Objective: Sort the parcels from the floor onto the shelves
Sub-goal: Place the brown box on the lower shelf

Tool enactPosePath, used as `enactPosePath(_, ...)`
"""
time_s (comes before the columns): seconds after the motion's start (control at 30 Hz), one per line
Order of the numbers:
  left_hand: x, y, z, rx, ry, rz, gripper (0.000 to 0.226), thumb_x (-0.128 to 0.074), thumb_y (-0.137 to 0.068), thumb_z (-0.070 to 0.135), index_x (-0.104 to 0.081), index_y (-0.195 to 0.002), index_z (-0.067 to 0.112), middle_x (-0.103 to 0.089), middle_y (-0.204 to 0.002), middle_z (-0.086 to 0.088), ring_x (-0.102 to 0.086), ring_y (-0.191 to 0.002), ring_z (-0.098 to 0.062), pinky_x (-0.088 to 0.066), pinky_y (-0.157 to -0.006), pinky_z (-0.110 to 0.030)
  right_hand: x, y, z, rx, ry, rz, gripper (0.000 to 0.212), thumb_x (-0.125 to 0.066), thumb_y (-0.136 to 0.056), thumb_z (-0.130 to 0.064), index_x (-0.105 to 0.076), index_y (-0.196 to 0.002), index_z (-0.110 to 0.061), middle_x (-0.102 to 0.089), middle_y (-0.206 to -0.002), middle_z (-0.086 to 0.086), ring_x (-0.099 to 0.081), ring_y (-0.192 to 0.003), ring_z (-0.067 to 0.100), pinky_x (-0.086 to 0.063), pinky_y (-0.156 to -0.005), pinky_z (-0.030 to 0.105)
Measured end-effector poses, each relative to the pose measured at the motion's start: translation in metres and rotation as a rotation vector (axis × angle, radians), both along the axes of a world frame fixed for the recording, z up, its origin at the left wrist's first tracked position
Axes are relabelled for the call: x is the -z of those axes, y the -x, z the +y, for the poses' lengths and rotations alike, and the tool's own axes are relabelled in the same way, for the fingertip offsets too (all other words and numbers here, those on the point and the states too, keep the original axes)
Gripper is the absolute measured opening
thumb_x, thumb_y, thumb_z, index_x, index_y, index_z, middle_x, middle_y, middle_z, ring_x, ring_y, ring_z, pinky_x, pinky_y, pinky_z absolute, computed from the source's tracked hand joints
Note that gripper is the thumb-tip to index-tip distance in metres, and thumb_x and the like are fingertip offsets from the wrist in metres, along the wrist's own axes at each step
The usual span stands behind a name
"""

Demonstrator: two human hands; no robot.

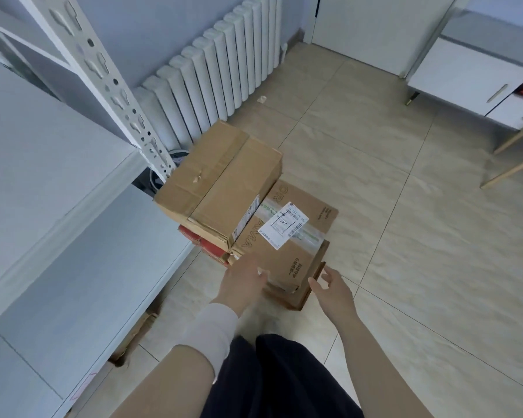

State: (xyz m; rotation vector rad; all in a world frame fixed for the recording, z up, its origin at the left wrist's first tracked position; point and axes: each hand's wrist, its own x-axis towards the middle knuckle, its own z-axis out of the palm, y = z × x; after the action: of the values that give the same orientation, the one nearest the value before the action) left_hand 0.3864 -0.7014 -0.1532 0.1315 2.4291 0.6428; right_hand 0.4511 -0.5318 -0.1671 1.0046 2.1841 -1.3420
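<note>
Parcels stacked on the tiled floor just beside the white shelves: taped box on top, labelled box under it, flat brown box lowest. Left hand reaches the labelled box's near corner, fingers extended and blurred, no grip visible. Right hand spread wide, holding nothing, just beside the flat brown box's edge.

You can read large grey letters on the lower cardboard box: "OR" near its far edge and "AMA" further along the same side. Its white shipping label carries barcodes and digits too small to read, and the box's small print is also illegible.
</note>
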Motion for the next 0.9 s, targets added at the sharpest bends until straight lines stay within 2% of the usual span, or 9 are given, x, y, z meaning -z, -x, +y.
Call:
enactPosePath(0.07, 0.008, 0.017, 0.004, 0.014, 0.016, -0.015, 0.037, -0.046, -0.096, 0.027, -0.046, -0.132, 0.017, -0.051, -0.133, -0.003, -0.053, -0.114, -0.022, -0.040, -0.098, -0.032, 0.009, 0.007, 0.002, 0.096, 0.058, -0.031, 0.055, -0.055, -0.094, -0.024, -0.033, -0.143, -0.014, -0.050, -0.136, 0.003, -0.047, -0.123, 0.019, -0.036, -0.083, 0.023)
enactPosePath(0.2, 0.034, 0.050, 0.011, -0.010, 0.010, -0.062, 0.043, -0.048, -0.095, 0.027, -0.042, -0.135, 0.013, -0.049, -0.134, -0.007, -0.051, -0.117, -0.024, -0.043, -0.098, -0.040, 0.030, 0.017, 0.002, 0.232, 0.118, -0.091, 0.053, -0.056, -0.093, -0.025, -0.035, -0.140, -0.013, -0.049, -0.137, 0.006, -0.047, -0.122, 0.020, -0.036, -0.084, 0.025)
enactPosePath(0.33, 0.067, 0.074, 0.018, -0.008, 0.007, -0.042, 0.046, -0.052, -0.093, 0.024, -0.040, -0.135, 0.010, -0.043, -0.138, -0.009, -0.042, -0.126, -0.023, -0.039, -0.103, -0.039, 0.054, 0.030, 0.000, 0.359, 0.136, -0.106, 0.054, -0.057, -0.092, -0.027, -0.037, -0.140, -0.013, -0.049, -0.137, 0.006, -0.050, -0.116, 0.019, -0.036, -0.083, 0.026)
enactPosePath(0.43, 0.094, 0.086, 0.021, -0.028, 0.054, -0.033, 0.050, -0.050, -0.094, 0.025, -0.036, -0.140, 0.011, -0.025, -0.152, -0.013, -0.026, -0.140, -0.026, -0.028, -0.112, -0.039, 0.078, 0.043, -0.002, 0.414, 0.161, -0.100, 0.050, -0.056, -0.093, -0.024, -0.039, -0.138, -0.011, -0.052, -0.133, 0.006, -0.049, -0.101, 0.014, -0.036, -0.084, 0.025)
enactPosePath(0.53, 0.110, 0.086, 0.022, -0.010, 0.081, 0.040, 0.050, -0.049, -0.094, 0.024, -0.034, -0.141, 0.013, -0.017, -0.155, -0.012, -0.013, -0.144, -0.026, -0.011, -0.116, -0.035, 0.102, 0.055, -0.007, 0.459, 0.182, -0.110, 0.055, -0.058, -0.091, -0.027, -0.038, -0.139, -0.010, -0.050, -0.136, 0.004, -0.051, -0.116, 0.017, -0.039, -0.089, 0.027)
enactPosePath(0.63, 0.114, 0.077, 0.024, -0.052, 0.070, 0.046, 0.052, -0.050, -0.094, 0.023, -0.032, -0.141, 0.016, -0.011, -0.156, -0.010, -0.005, -0.143, -0.028, -0.012, -0.115, -0.036, 0.119, 0.058, -0.010, 0.481, 0.200, -0.127, 0.058, -0.061, -0.088, -0.031, -0.041, -0.139, -0.013, -0.053, -0.135, 0.006, -0.051, -0.122, 0.021, -0.043, -0.101, 0.039)
enactPosePath(0.9, 0.114, 0.083, 0.032, -0.219, -0.051, 0.049, 0.056, -0.056, -0.090, 0.023, -0.034, -0.141, 0.013, -0.037, -0.140, -0.008, -0.028, -0.134, -0.023, -0.023, -0.111, -0.034, 0.120, 0.052, 0.006, 0.596, 0.145, -0.126, 0.054, -0.061, -0.088, -0.033, -0.043, -0.136, -0.013, -0.054, -0.131, 0.005, -0.054, -0.115, 0.022, -0.045, -0.099, 0.044)
